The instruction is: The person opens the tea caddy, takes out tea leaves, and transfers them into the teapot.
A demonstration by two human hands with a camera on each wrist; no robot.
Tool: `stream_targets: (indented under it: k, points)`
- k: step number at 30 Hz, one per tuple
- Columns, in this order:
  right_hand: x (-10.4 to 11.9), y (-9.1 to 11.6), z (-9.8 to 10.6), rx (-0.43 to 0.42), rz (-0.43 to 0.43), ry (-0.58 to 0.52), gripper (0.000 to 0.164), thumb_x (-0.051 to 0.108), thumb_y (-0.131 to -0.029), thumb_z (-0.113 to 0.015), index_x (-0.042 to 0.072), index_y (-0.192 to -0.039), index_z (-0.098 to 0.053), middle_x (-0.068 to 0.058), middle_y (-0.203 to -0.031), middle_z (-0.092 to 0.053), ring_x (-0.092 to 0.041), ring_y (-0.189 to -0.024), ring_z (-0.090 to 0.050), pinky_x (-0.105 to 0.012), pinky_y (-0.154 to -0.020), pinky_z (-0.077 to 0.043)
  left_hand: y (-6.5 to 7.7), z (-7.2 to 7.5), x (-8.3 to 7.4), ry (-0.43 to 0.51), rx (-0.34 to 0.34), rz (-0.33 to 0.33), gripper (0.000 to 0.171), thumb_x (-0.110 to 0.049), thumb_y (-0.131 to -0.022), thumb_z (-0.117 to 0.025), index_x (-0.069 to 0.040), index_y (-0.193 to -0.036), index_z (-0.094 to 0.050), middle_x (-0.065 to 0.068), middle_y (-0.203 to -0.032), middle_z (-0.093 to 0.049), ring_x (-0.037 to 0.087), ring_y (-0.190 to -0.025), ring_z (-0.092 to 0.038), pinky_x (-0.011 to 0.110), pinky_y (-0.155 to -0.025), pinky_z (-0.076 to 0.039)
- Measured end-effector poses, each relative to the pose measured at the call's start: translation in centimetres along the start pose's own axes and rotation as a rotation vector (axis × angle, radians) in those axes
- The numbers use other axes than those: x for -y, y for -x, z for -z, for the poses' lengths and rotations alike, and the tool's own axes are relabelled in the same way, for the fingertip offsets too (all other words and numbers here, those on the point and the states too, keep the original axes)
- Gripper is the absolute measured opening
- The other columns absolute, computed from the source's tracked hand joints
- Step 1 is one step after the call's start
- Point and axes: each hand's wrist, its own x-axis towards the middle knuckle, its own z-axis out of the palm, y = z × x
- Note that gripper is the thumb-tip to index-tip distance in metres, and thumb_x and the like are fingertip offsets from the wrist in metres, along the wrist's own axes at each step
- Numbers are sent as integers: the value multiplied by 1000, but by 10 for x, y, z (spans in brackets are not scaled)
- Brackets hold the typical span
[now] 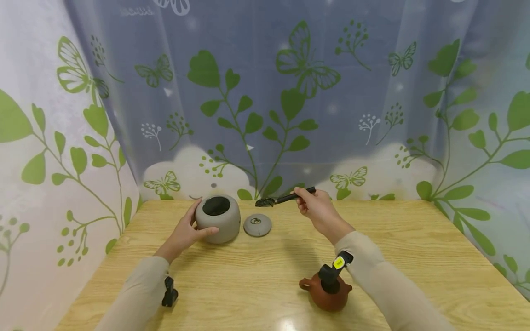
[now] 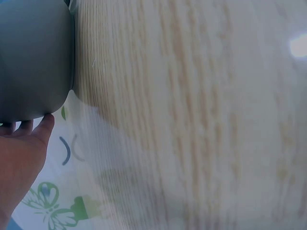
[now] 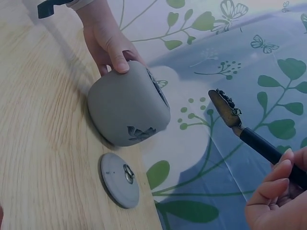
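Note:
My left hand (image 1: 186, 231) grips a round grey tea canister (image 1: 225, 225) on the table, thumb across its near side and fingers round the far left. The canister's mouth is uncovered and looks dark inside; a dark flower motif decorates its wall in the right wrist view. Beside it lies its grey lid (image 1: 257, 225) with a small metal ring on top. My right hand (image 1: 318, 209) holds a tea scoop (image 3: 261, 144) by its black handle, raised above the table. Dark tea leaves (image 3: 229, 100) lie in the scoop, whose tip points left toward the canister.
A reddish-brown teapot (image 1: 327, 301) without a lid stands at the front right, under my right forearm; the wrist camera (image 1: 329, 272) partly overlaps its opening. A patterned curtain (image 1: 256, 115) with green leaves and butterflies hangs behind the wooden table (image 1: 232, 285) and along both sides.

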Motion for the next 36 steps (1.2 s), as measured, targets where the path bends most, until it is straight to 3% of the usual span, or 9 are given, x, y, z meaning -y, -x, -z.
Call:
stream_targets:
  k: [17, 36]
  points:
    - [-14, 33, 55, -10, -14, 54, 34, 29, -101, -51, -1, -115, -57, 2, -74, -51, -7, -61, -40, -19, -54, -37, 0, -1, 1, -1, -1, 6, 104, -28, -82, -78, -27, -155, -4, 10, -161, -4, 35, -147, -7, 60, -112, -20]
    - [-38, 77, 111, -29, -76, 80, 28, 26, -101, -51, 1, -104, -62, 3, -70, -53, -4, -60, -46, -17, -53, -41, -1, 0, 2, 15, -1, 1, 104, -28, -82, -78, -29, -155, -4, 9, -161, -5, 33, -147, -9, 59, -112, -21]
